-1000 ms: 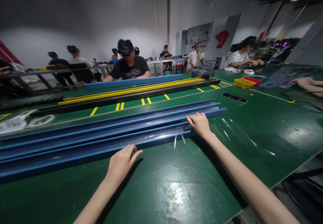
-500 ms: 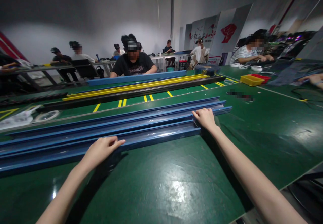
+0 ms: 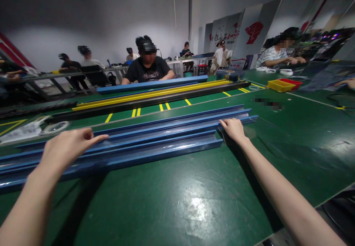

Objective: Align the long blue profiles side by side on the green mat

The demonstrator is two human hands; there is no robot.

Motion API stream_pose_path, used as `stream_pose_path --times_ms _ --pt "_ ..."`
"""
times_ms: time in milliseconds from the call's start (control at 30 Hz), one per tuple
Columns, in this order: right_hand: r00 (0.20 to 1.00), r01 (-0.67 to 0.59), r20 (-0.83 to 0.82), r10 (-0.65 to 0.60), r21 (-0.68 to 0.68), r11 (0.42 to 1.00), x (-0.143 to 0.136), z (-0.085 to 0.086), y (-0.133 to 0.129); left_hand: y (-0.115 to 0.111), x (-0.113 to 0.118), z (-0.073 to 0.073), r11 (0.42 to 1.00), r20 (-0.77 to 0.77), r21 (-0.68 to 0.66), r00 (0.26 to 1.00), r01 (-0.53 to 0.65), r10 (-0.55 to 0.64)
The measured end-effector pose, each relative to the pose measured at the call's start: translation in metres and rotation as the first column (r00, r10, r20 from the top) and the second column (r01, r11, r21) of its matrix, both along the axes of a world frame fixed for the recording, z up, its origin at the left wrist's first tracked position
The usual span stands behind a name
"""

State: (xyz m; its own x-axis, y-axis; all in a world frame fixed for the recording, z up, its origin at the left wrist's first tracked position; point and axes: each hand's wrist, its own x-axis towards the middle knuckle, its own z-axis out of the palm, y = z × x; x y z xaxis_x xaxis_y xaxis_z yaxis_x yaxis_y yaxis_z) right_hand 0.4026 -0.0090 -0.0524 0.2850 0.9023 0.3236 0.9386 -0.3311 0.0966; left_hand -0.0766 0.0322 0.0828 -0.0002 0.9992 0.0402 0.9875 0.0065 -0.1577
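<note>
Blue U-shaped channels (image 3: 166, 148) lie side by side across the green table, with glossy inner faces. My left hand (image 3: 65, 148) is over their left part, thumb stretched out to the right and apart from the curled fingers. Nothing shows in its grasp, and whether it touches a channel is unclear. At the right end of the nearest channel, my right hand (image 3: 233, 128) has its fingers pressed together, pointing left. What they pinch, if anything, is hidden. A sheet of clear film (image 3: 251, 133) seems to lie beside and under that hand.
Beyond the channels lie yellow strips (image 3: 155, 95), a black bar (image 3: 166, 101) and another blue bar (image 3: 152, 84). A roll of tape (image 3: 57, 127) sits at left; a yellow tray (image 3: 280, 86) and red tray (image 3: 295, 83) stand at right. A co-worker (image 3: 149, 66) sits opposite.
My left hand has moved left and up, away from the nearest channel's front edge, and looks larger. My right hand stays by the channel ends. The view has shifted slightly.
</note>
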Motion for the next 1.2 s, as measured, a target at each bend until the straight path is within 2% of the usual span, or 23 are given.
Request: stream_pose_path --times_ms 67,133,233,333,400,500,533,633,700,767,867,967,1033,1133,1200 --pt "1.0 -0.004 0.001 0.004 -0.011 1.0 -0.001 -0.001 0.002 0.004 -0.007 0.0 0.998 -0.086 0.063 0.996 0.03 -0.025" --pt "1.0 -0.013 0.011 0.013 -0.017 1.0 -0.003 -0.002 0.003 0.009 -0.017 -0.009 0.99 -0.166 0.109 0.984 0.086 -0.067" --pt "1.0 -0.009 0.026 0.01 -0.014 1.0 -0.005 -0.002 0.005 0.017 -0.034 -0.035 0.964 -0.26 0.164 0.952 0.21 -0.163" --pt "1.0 0.005 0.022 -0.005 0.001 1.0 -0.009 -0.003 0.006 0.02 -0.044 -0.066 0.954 -0.299 0.21 0.943 0.215 -0.147" --pt "1.0 0.015 0.017 -0.015 0.023 1.0 -0.014 -0.005 0.007 0.018 -0.04 -0.083 0.949 -0.246 0.201 0.95 0.242 -0.19" --pt "0.999 0.034 -0.001 -0.034 0.059 0.998 -0.026 -0.006 0.01 0.011 -0.015 -0.096 0.919 -0.101 0.251 0.952 0.304 -0.287" --pt "0.999 0.041 -0.009 -0.04 0.07 0.997 -0.03 -0.005 0.011 0.008 -0.002 -0.098 0.903 -0.041 0.242 0.933 0.355 -0.356" --pt "0.999 0.038 -0.017 -0.036 0.097 0.995 -0.045 -0.001 0.016 -0.003 0.045 -0.102 0.832 0.079 0.241 0.844 0.5 -0.53" --pt "1.0 0.008 -0.008 -0.008 0.108 0.994 -0.053 0.002 0.019 -0.01 0.077 -0.107 0.761 0.145 0.249 0.754 0.599 -0.64" --pt "1.0 -0.017 -0.004 0.018 0.118 0.993 -0.057 0.004 0.021 -0.016 0.105 -0.114 0.709 0.185 0.253 0.687 0.658 -0.703" --pt "0.999 -0.025 -0.018 0.028 0.152 0.988 -0.053 0.004 0.021 -0.022 0.133 -0.128 0.667 0.188 0.232 0.64 0.708 -0.745" --pt "0.996 -0.069 -0.041 0.082 0.253 0.965 -0.043 0.004 0.016 -0.024 0.144 -0.141 0.676 0.155 0.211 0.659 0.706 -0.736" --pt "0.987 -0.124 -0.047 0.151 0.363 0.923 -0.039 0.004 0.008 -0.023 0.144 -0.146 0.681 0.133 0.221 0.67 0.698 -0.731" --pt "0.963 -0.225 -0.025 0.27 0.481 0.847 -0.045 0.005 -0.008 -0.023 0.14 -0.148 0.68 0.118 0.242 0.675 0.692 -0.728" --pt "0.934 -0.304 -0.015 0.356 0.49 0.817 -0.054 0.004 -0.02 -0.023 0.137 -0.146 0.687 0.124 0.242 0.681 0.685 -0.722"
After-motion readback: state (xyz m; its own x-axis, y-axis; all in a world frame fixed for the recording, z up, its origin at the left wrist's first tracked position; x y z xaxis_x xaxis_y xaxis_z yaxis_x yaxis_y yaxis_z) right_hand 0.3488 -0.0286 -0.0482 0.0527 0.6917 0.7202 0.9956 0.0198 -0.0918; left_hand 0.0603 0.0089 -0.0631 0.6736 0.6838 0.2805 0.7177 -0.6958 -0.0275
